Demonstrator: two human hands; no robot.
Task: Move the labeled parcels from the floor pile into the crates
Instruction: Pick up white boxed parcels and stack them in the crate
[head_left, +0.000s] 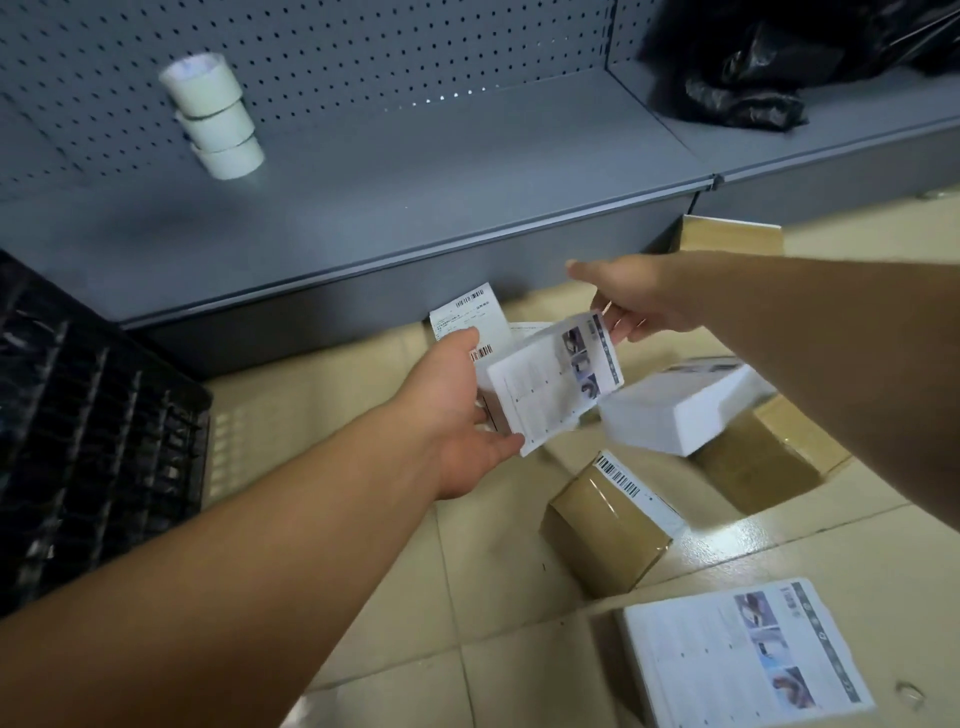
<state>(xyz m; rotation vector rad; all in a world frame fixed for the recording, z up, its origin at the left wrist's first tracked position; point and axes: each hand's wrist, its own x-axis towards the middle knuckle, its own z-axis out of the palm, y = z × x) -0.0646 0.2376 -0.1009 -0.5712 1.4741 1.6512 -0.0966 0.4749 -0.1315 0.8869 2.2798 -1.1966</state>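
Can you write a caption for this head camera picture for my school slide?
Both hands, left hand and right hand, hold a white box above parcels on the floor.

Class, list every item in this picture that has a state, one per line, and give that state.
White parcel: held off the floor, tilted, between both hands.
Left hand: grips the parcel's left edge.
Right hand: pinches its upper right corner.
Brown labeled parcel: on the floor, taped shut.
White box: lying tilted on a brown box.
Flat printed parcel: lying flat on the floor.
Tape rolls: stacked on the shelf.
Black crate: standing at left; contents unclear.
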